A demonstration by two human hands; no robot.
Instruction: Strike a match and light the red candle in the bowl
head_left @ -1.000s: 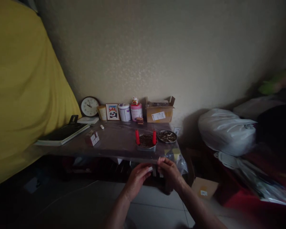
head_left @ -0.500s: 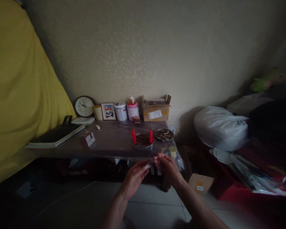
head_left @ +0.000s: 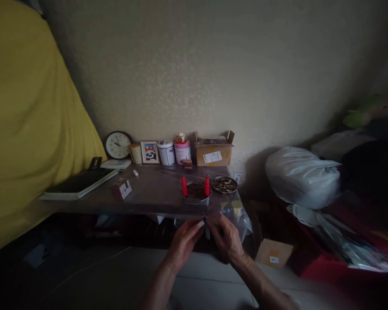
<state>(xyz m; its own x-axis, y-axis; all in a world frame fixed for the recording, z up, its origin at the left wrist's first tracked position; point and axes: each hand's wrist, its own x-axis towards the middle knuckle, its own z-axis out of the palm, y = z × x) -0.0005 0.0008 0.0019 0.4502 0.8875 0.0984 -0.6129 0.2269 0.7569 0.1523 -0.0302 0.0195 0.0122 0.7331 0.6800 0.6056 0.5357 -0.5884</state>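
Fingers of left hand (head_left: 183, 243) pinch small box (head_left: 201, 224); right hand (head_left: 228, 239) fingers curl shut against it.

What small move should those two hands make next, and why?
Probably a short stroke of the right hand across the small white box pinched in the left hand: the hands meet there, just below the table edge, and two unlit red candles stand by the dish above.

L hand (head_left: 183, 242) & R hand (head_left: 229, 239) held close together, fingers pinched, tips nearly touching.
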